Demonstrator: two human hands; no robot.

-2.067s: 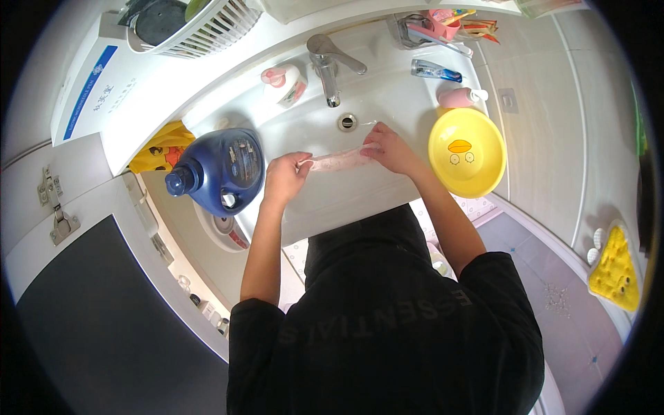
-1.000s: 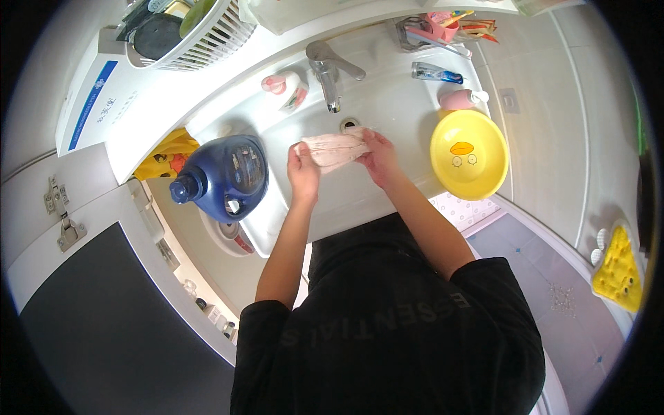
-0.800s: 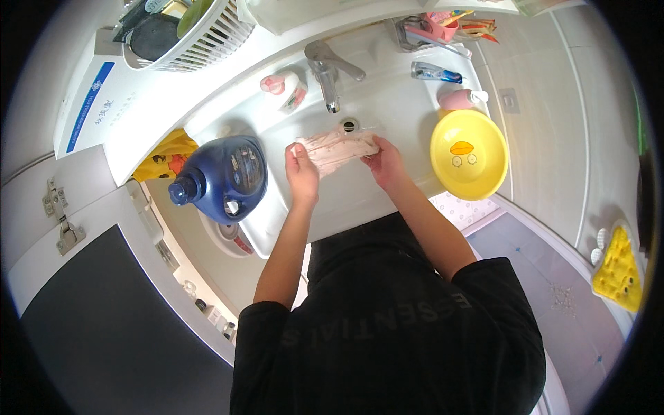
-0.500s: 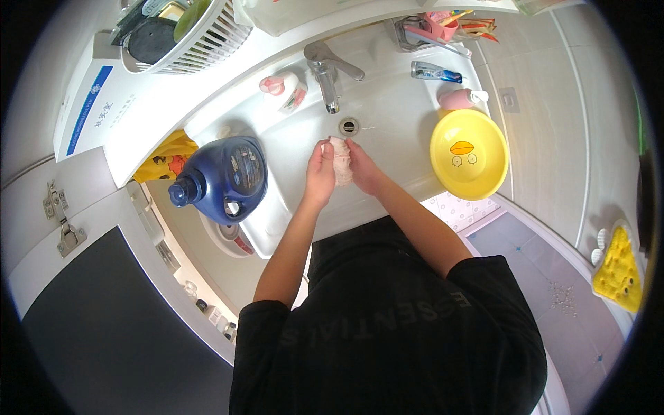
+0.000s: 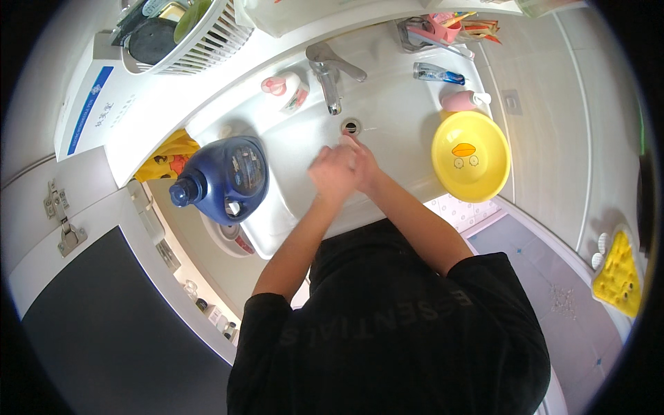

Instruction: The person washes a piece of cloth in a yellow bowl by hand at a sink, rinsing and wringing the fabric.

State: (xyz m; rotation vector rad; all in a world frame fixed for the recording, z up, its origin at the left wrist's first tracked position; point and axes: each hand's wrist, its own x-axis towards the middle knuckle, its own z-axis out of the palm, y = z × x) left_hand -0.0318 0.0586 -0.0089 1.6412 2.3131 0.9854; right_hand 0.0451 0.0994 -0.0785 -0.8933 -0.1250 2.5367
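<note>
Over the white washbasin [image 5: 404, 124], my two hands are pressed together. My left hand [image 5: 333, 171], smeared by motion, is closed with its back turned up, over the fingers of my right hand [image 5: 364, 167]. Between them is a small pale pink cloth [image 5: 348, 142]; only a bit of it shows at the top, and the rest is hidden. The right hand is curled round it from the right. Just beyond the hands are the round drain [image 5: 351, 127] and the silver tap [image 5: 329, 84]; no stream of water can be made out.
A big blue jug [image 5: 232, 176] stands at the basin's left edge, and a white-and-pink bottle [image 5: 287, 90] left of the tap. Along the right side are a yellow bowl [image 5: 470, 173], a pink pump bottle [image 5: 462, 102] and a blue tube [image 5: 439, 73]. A cabinet door [image 5: 124, 332] hangs open lower left.
My left hand has turned over and moved rightward across the cloth, meeting the right hand. The cloth, plainly visible between both hands before, is now mostly covered.
</note>
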